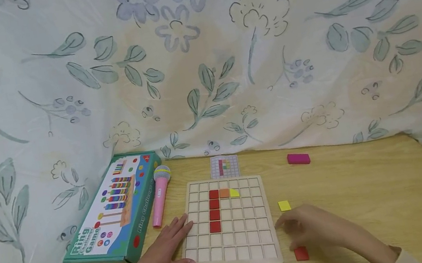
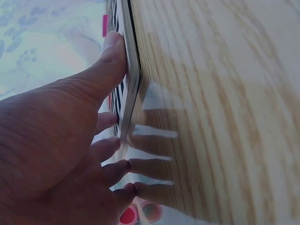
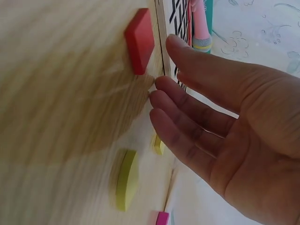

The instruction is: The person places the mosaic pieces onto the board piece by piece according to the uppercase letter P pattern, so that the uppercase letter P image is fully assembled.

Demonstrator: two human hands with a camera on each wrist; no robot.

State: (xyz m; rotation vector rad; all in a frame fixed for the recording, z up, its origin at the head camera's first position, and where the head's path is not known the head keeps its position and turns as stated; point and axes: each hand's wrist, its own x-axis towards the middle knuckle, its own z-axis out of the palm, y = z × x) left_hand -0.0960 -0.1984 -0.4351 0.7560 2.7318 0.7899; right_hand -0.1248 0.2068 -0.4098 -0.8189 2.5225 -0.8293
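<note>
A wooden grid board [image 1: 250,259] lies on the table, with several red square tiles [image 1: 213,204] in one column, an orange tile [image 1: 224,193] and a yellow tile [image 1: 234,193] with a slanted or curved edge. My left hand [image 1: 163,252] rests at the board's left side, fingers spread, thumb on its front-left corner. Over the table by the board's right edge hovers my right hand [image 1: 311,228], fingers slightly bent and nothing in its grasp. Near it are a loose red tile [image 3: 140,41] and a curved yellow tile [image 3: 126,180], the latter hidden under the hand in the head view. Farther off lies a yellow square tile [image 1: 284,205].
Behind the board lies a printed pattern card [image 1: 217,173]. A pink microphone [image 1: 159,198] and a green game box [image 1: 122,208] are on the left. At the back right sits a magenta block [image 1: 299,159]. A floral curtain [image 1: 192,61] hangs behind the table.
</note>
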